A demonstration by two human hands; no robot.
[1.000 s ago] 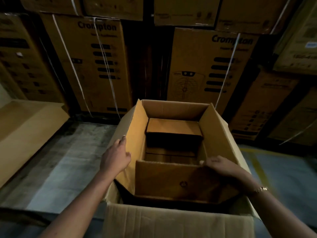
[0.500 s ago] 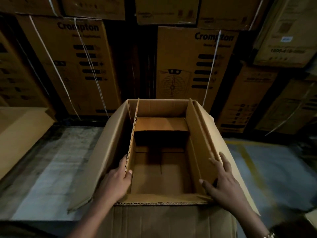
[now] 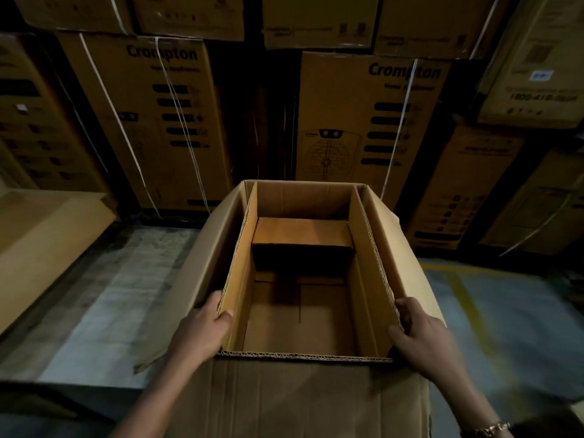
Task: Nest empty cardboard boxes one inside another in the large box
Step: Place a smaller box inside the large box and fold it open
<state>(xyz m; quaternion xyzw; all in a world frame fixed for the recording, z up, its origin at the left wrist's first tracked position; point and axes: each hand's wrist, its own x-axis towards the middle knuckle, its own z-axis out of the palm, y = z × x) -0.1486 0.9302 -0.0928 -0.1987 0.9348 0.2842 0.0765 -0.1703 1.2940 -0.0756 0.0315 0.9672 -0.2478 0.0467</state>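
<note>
A large open cardboard box (image 3: 294,403) stands on the floor in front of me, its side flaps spread outward. An inner cardboard box (image 3: 240,263) sits nested inside it, its walls upright and its top open. At the far end inside lies a smaller closed box (image 3: 301,232). My left hand (image 3: 202,330) grips the inner box's left wall near its front corner, thumb inside. My right hand (image 3: 417,330) grips the right wall at the front corner, fingers curled over the edge.
Stacks of printed, strapped cartons (image 3: 373,121) fill the wall behind the box. A flat cardboard sheet (image 3: 41,245) leans at the left. Concrete floor (image 3: 104,295) shows on both sides, with a yellow line (image 3: 458,289) at the right.
The inner box's front flap, folded across a second ago, now stands out of the way and the interior is open. Both hands moved from the flaps to the side walls' front corners.
</note>
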